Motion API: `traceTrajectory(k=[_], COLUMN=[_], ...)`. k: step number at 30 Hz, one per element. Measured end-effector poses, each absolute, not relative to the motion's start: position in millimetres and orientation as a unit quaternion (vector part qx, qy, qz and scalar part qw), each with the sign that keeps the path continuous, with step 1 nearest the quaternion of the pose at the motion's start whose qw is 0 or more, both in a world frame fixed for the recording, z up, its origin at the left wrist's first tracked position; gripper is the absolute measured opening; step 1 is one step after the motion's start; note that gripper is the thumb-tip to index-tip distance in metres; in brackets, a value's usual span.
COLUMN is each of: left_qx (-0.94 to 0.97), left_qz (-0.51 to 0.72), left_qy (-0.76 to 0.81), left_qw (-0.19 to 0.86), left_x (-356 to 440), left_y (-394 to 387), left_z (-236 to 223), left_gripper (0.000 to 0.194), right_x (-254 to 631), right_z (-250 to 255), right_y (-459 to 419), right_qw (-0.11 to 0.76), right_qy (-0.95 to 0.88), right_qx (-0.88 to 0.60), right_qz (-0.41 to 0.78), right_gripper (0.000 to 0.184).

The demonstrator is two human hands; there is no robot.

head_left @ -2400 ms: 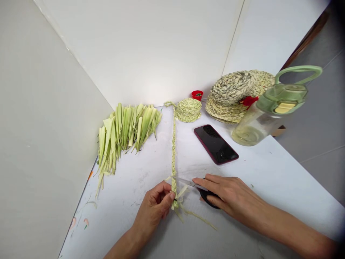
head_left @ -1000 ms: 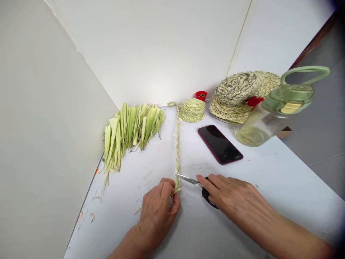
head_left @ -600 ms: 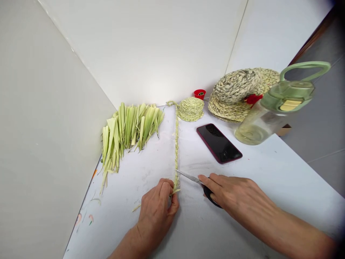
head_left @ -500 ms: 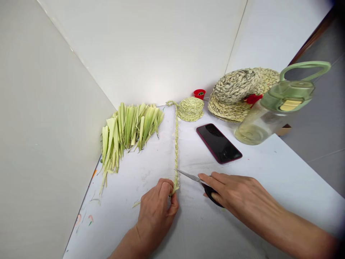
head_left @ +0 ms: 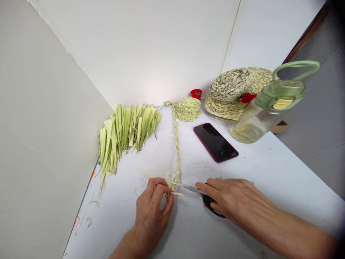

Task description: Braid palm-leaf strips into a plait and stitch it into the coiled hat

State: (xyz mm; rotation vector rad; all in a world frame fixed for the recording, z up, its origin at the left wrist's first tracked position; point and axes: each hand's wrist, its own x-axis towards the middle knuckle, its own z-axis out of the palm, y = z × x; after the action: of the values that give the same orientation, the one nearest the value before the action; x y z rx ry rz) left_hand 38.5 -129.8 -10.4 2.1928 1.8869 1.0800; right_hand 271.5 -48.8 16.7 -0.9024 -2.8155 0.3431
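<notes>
A thin braid of pale green husk strips (head_left: pixel 176 151) runs down the table from a small coiled woven piece (head_left: pixel 188 109). My left hand (head_left: pixel 153 208) pinches the braid's near end, where loose strip ends fan out around the fingertips. In my right hand (head_left: pixel 229 196) are scissors with black handles (head_left: pixel 211 205). Their blades point left, with the tips at the braid's near end beside my left fingers. Whether the blades touch a strip I cannot tell.
A spread of green husks (head_left: pixel 132 126) lies at the back left. To the right are a phone (head_left: pixel 216 142), a bottle with a green lid (head_left: pixel 250 122), a woven hat (head_left: pixel 229 91) and a small red cup (head_left: pixel 196 94). Walls stand behind and at left.
The scissor tips have moved down and toward my left hand, reaching the braid's end. My left fingers have shifted slightly left, and more loose strip ends now show there.
</notes>
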Motion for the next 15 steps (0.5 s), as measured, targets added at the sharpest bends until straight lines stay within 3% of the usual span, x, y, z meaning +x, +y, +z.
traceTrajectory(k=[4, 7, 10, 15], left_qx=[0.650, 0.525, 0.386, 0.298], left_qz=[0.363, 0.406, 0.461, 0.493], left_qy=[0.647, 0.663, 0.613, 0.591], left_qw=[0.165, 0.345, 0.512, 0.565], left_x=[38, 38, 37, 37], left_y=[-127, -123, -120, -116], left_z=[-11, -5, 4, 8], left_gripper=[0.013, 0.008, 0.016, 0.026], right_x=[277, 277, 274, 269], right_z=[15, 17, 18, 14], right_y=[-42, -35, -31, -30], right_qw=[0.129, 0.164, 0.198, 0.196], right_qy=[-0.927, -0.905, -0.876, -0.858], right_qx=[-0.325, -0.347, -0.364, -0.379], right_qz=[0.135, 0.182, 0.248, 0.285], right_gripper=[0.041, 0.035, 0.029, 0.033])
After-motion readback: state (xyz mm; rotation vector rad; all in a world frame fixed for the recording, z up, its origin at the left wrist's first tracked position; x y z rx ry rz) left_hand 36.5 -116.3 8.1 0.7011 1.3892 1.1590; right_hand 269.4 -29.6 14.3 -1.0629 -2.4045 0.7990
